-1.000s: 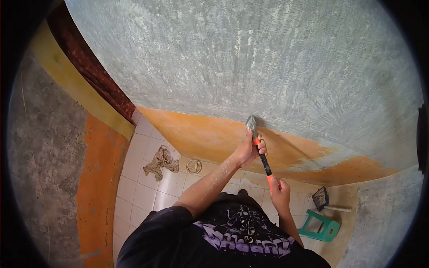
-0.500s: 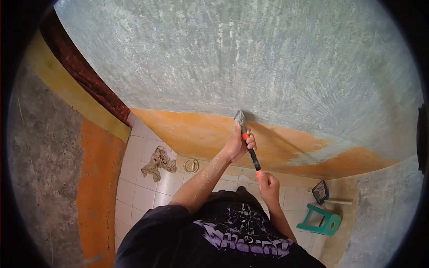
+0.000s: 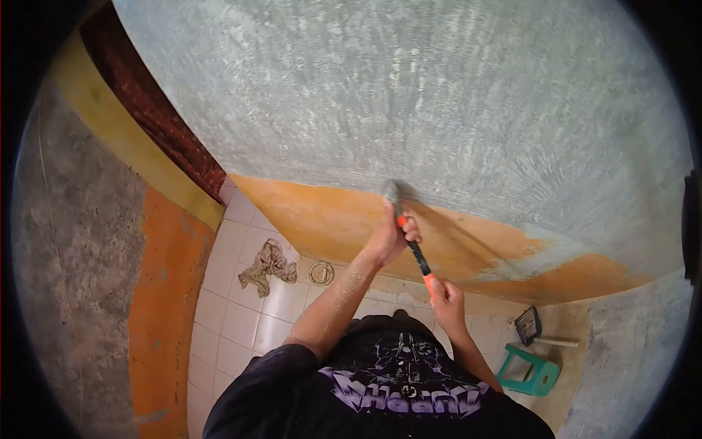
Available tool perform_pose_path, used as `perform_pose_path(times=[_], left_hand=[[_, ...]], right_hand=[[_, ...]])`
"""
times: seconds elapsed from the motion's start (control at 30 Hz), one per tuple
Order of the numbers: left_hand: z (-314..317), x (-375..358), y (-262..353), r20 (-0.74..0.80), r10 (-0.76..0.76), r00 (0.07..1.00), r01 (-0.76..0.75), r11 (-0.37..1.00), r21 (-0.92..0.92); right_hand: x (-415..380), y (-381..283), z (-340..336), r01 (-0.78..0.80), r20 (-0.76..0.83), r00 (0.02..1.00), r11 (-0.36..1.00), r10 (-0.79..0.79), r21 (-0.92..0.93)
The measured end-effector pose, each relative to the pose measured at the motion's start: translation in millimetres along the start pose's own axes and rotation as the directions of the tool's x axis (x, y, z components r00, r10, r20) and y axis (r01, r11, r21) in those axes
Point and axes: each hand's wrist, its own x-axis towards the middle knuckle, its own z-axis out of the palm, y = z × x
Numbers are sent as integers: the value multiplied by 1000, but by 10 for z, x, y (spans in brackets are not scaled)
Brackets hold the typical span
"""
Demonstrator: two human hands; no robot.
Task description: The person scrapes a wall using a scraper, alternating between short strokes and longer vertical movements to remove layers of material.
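Observation:
I hold a long-handled scraper [image 3: 419, 257] with a black and orange handle and a grey head. My left hand [image 3: 391, 235] is wrapped round the upper part, just below the head. Lower down, my right hand [image 3: 448, 301] grips the orange end of the handle. The scraper's head is against the wall [image 3: 351, 124], where rough grey plaster meets a band of orange paint [image 3: 322, 212]; its exact edge is hard to make out. Pale specks cover my left forearm.
On the tiled floor [image 3: 227, 274] lie a crumpled cloth [image 3: 268, 268] and a round ring-like item [image 3: 321, 274]. To the right are a green plastic stool [image 3: 542, 377] and a dark dustpan-like tool [image 3: 527, 324] with a pale handle. A dark red curtain [image 3: 150, 102] hangs at the left.
The view has shifted slightly, so the floor items appear a little further right. Both hands keep their hold on the scraper, whose head now looks rounder and turned.

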Motion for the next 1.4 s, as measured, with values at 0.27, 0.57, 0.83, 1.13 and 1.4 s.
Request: perform_pose_path(times=[0.27, 0.57, 0.83, 1.13, 1.4], left_hand=[[85, 82, -245, 120, -28, 992, 29, 1000, -8], [129, 77, -270, 112, -98, 989, 95, 995, 32], [98, 61, -250, 93, -79, 992, 73, 995, 68], [57, 84, -247, 77, -33, 996, 28, 997, 68], [39, 22, -147, 55, -21, 998, 18, 997, 69]], right_hand=[[-139, -103, -257, -9, -40, 999, 1000, 8, -27], [-164, -30, -276, 29, -51, 998, 996, -33, -86], [-133, 124, -228, 33, -65, 997, 997, -38, -77], [-70, 50, -222, 50, -42, 998, 995, -54, -89], [-88, -52, -87, -24, -33, 999, 1000, 24, -1]])
